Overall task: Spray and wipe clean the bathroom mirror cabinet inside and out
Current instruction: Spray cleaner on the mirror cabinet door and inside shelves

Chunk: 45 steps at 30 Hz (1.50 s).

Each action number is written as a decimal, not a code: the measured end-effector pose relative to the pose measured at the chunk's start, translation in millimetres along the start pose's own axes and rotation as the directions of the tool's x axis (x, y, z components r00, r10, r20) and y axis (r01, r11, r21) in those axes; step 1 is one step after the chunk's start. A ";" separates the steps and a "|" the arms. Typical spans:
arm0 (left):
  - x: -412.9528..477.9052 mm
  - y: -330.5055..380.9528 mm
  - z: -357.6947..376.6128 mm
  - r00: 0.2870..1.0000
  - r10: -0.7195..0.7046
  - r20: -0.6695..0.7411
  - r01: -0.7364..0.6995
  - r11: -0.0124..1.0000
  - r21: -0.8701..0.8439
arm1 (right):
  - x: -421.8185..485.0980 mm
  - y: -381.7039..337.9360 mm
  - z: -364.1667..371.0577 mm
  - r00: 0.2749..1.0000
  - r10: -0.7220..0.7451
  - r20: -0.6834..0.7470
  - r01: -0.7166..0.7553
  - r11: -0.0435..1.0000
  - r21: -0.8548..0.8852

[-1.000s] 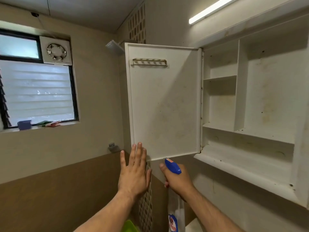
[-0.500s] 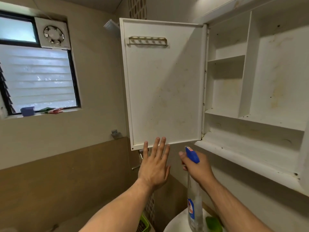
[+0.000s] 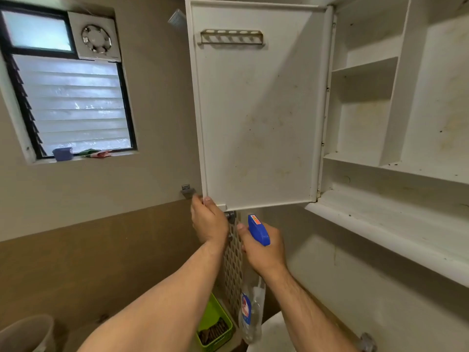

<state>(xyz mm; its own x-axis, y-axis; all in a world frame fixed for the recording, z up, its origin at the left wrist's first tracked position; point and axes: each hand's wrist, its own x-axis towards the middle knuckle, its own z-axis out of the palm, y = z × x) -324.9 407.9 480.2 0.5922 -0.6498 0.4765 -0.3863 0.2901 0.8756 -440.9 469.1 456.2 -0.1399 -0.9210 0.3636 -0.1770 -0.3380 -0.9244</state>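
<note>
Pinching the cabinet door [image 3: 256, 118] at its lower-left corner: our left hand [image 3: 208, 222] has its thumb [image 3: 208, 200] on the inner face, fingers wrapped behind. Our right hand [image 3: 264, 247] curls round the spray bottle [image 3: 258, 229], blue trigger head just below the door's bottom edge. Door stands swung open; mirror cabinet [image 3: 363, 128] interior stained, on the right.

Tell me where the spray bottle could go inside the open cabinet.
In the white cabinet, the long bottom ledge lies bare; so do the small shelves left of the upright divider. The green plastic basket is partly filled, and the window sill holds a blue tub and rags.
</note>
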 end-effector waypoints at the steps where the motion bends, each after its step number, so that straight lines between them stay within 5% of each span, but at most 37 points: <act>1: 0.4 0.6 0.2 1.000 -0.014 -0.007 0.014 1.000 0.020 | -0.1 -3.2 1.8 1.000 -0.006 -0.024 0.006 1.000 0.006; 10: -7.1 -11.5 -11.8 0.972 0.234 0.012 -0.234 0.968 0.089 | -13.3 -12.8 -5.3 0.992 -0.121 -0.046 0.122 0.992 0.030; 15: 22.0 -13.3 -11.8 0.993 0.043 0.110 -0.061 0.983 0.173 | -29.3 2.1 -18.4 0.998 -0.045 0.031 0.047 0.998 -0.043; 25: 34.0 -39.6 -12.4 0.977 0.009 0.215 -0.050 0.981 0.185 | -48.3 35.1 -25.1 0.959 0.074 -0.272 -0.059 0.996 0.063; 30: 11.7 -76.0 -18.8 0.969 -0.107 0.221 0.060 0.976 0.209 | -68.8 71.9 -16.6 0.964 0.039 -0.263 -0.037 0.999 0.013; 34: -17.4 -136.6 -39.0 0.888 -0.152 0.433 -0.032 0.921 0.388 | -83.4 108.1 3.9 0.969 0.093 -0.230 -0.097 0.995 -0.005; 39: -51.9 -206.1 -60.0 0.630 -0.150 0.762 -0.362 0.811 0.459 | -81.1 138.5 41.0 0.967 0.165 -0.194 -0.171 0.985 -0.018; 45: -40.8 -268.6 -76.8 0.482 -0.140 0.865 -0.480 0.784 0.394 | -56.3 164.9 117.2 0.980 0.178 -0.090 -0.184 0.981 -0.064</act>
<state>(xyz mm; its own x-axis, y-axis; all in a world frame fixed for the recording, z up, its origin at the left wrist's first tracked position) -191.0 410.5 231.6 -0.2721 -0.9615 0.0388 -0.8656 0.2622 0.4265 -348.1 442.5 269.8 -0.2559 -0.9454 0.2018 -0.2103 -0.1493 -0.9662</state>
